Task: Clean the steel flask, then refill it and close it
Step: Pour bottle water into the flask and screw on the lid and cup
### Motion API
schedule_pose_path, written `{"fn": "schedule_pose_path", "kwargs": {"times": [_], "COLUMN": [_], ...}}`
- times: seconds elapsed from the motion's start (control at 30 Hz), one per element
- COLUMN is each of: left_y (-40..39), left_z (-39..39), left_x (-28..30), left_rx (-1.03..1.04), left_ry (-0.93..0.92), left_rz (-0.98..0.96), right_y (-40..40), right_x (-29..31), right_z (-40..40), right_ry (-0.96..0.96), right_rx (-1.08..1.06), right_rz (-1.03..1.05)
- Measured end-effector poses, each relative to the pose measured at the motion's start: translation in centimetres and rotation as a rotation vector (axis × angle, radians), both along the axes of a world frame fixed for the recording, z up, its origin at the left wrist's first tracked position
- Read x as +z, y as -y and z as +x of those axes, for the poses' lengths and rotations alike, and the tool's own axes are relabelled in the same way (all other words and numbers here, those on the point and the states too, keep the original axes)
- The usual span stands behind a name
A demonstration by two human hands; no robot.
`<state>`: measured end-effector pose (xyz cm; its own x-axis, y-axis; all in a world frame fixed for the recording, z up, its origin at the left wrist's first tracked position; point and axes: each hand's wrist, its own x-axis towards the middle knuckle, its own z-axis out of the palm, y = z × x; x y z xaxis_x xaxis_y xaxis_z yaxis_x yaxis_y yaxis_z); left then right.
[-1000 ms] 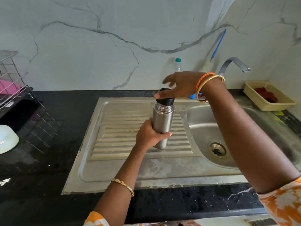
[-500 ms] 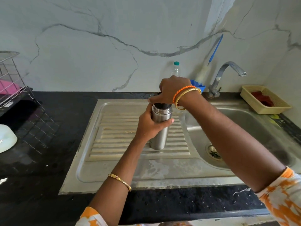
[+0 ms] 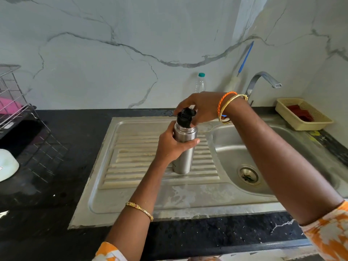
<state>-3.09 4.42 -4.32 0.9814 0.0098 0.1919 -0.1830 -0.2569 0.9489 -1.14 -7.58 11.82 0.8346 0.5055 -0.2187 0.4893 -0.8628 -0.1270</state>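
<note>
A steel flask [image 3: 183, 159] stands upright on the ribbed drainboard [image 3: 135, 162] of the steel sink. My left hand [image 3: 170, 146] grips its upper body from the left. A black cap [image 3: 185, 117] sits in the flask's mouth, tilted a little. My right hand [image 3: 201, 107] reaches over from the right and holds the cap with fingers and thumb curled round it.
The sink basin [image 3: 235, 147] with its drain lies to the right, under a curved tap [image 3: 263, 81]. A clear bottle with a green top [image 3: 200, 82] and a blue-handled brush [image 3: 243, 61] stand at the wall. A yellow tray [image 3: 305, 125] sits far right, a wire rack [image 3: 13, 102] far left.
My right hand has turned on the cap, and more of the black cap now shows above the flask's mouth. My left hand keeps its grip on the flask.
</note>
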Motion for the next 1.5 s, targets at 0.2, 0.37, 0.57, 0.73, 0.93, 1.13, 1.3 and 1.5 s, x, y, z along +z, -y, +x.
{"fn": "schedule_pose_path", "kwargs": {"times": [0.2, 0.37, 0.57, 0.73, 0.93, 1.13, 1.3, 1.5], "left_y": [0.0, 0.1, 0.0, 0.0, -0.1, -0.2, -0.2, -0.2], "left_z": [-0.1, -0.2, -0.1, -0.1, 0.1, 0.1, 0.3, 0.2], "left_x": [0.2, 0.2, 0.1, 0.2, 0.1, 0.3, 0.3, 0.3], "left_rx": [-0.002, 0.004, 0.001, 0.002, -0.001, -0.003, 0.003, 0.009], "left_ry": [-0.016, -0.038, -0.038, -0.033, -0.028, -0.046, -0.055, -0.054], "left_rz": [0.005, 0.003, 0.018, 0.026, 0.028, 0.039, 0.060, 0.076], "right_y": [-1.4, -0.8, -0.7, -1.5, -1.2, -0.6, -1.7, -1.0], "right_x": [-0.7, 0.2, 0.3, -0.6, 0.4, 0.8, 0.2, 0.5], "right_z": [-0.5, -0.8, -0.3, 0.3, -0.2, -0.5, -0.5, 0.1], "right_ry": [0.223, 0.109, 0.048, 0.213, 0.081, -0.097, 0.010, -0.085], "right_rx": [-0.215, -0.241, -0.009, -0.209, -0.365, -0.036, -0.201, -0.201], "right_rz": [-0.056, -0.109, -0.055, -0.020, 0.017, 0.003, 0.116, 0.082]}}
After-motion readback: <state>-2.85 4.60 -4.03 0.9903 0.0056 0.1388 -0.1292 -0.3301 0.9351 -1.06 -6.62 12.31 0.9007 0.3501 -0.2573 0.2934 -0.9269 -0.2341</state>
